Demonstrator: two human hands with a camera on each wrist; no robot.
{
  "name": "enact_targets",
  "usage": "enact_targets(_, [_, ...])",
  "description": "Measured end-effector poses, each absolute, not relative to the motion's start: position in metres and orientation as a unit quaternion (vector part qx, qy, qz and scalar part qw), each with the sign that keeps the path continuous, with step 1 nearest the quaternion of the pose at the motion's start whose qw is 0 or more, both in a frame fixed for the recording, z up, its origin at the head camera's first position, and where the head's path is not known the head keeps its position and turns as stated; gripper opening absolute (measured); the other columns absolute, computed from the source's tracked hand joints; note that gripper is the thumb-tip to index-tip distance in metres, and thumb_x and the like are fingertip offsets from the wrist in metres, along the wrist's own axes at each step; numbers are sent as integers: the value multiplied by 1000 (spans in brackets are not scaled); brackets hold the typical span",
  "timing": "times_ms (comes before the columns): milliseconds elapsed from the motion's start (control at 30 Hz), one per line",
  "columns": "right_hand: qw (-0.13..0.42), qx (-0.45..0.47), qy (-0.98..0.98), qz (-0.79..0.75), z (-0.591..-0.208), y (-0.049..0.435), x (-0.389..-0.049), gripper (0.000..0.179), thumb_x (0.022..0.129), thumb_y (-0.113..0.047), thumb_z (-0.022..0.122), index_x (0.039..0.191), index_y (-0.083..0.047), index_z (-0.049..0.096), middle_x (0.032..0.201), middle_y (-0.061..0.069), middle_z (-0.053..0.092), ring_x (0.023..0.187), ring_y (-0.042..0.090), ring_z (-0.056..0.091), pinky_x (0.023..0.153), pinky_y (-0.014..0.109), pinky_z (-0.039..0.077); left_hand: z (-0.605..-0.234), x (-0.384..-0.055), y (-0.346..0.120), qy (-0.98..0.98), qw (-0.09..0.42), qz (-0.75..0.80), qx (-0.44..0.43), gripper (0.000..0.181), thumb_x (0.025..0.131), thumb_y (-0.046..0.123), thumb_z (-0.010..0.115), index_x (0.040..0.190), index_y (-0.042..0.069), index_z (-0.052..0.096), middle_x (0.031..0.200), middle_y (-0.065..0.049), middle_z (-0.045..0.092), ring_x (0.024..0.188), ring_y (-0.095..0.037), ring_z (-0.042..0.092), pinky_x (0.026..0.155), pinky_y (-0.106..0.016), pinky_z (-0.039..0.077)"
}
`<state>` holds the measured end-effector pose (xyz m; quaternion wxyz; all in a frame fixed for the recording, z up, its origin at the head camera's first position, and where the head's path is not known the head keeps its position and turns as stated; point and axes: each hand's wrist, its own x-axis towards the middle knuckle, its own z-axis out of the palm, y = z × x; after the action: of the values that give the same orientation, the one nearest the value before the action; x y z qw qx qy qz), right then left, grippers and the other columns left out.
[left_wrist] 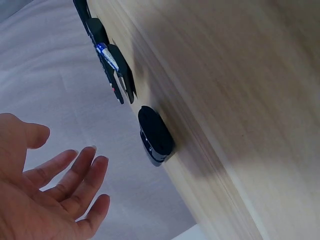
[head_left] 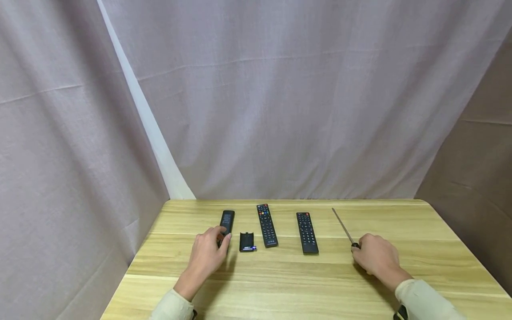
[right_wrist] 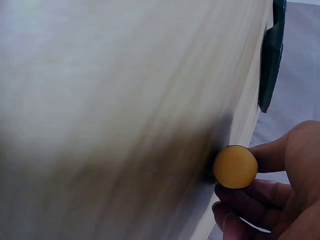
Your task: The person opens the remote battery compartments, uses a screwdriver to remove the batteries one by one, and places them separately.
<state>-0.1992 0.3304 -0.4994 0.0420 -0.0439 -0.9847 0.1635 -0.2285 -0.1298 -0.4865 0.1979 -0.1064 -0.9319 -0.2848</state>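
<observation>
My left hand (head_left: pixel 209 249) hovers over the near end of a black remote control (head_left: pixel 227 219) that lies with its labelled back up. In the left wrist view the fingers are loosely bent, apart from that remote (left_wrist: pixel 156 134). To its right are a black battery cover (head_left: pixel 246 240) and a small blue-and-white battery (left_wrist: pixel 107 56) at the cover's near edge. My right hand (head_left: pixel 377 255) pinches a screwdriver (head_left: pixel 343 226) by its dark handle, with the metal shaft pointing away and to the left. The handle's round orange end (right_wrist: pixel 235 167) shows in the right wrist view.
Two more black remotes lie buttons up on the wooden table (head_left: pixel 272 284): one remote in the middle (head_left: pixel 267 225), another remote to its right (head_left: pixel 307 233). Grey curtains (head_left: pixel 280 111) hang behind the table and at its sides.
</observation>
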Motion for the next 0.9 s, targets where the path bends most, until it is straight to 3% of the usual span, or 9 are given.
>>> enact_targets(100, [33,-44,-986,160,-498,329,-202,35,94,-25,62,61,-18,52,50,-2,57,45,18,55,41,34,38,-487,-228,-130,-934,191,-286,-102,26,100,26,76,116,4,77,90,-9,78,76,-23,73,84,-50,58])
enact_targets(333, [37,-38,-989,137,-496,327,-206,28,91,-23,63,66,-14,55,68,6,60,63,25,53,48,40,42,-486,-227,-129,-936,178,-287,-101,29,102,29,74,118,5,76,92,-10,79,77,-22,74,81,-48,60])
enact_targets(900, [30,-37,-990,131,-495,327,-208,24,86,-20,66,66,-13,55,68,8,61,64,27,55,48,45,48,-485,-224,-128,-937,168,-289,-101,29,102,30,74,118,6,76,95,-10,79,80,-22,73,71,-40,62])
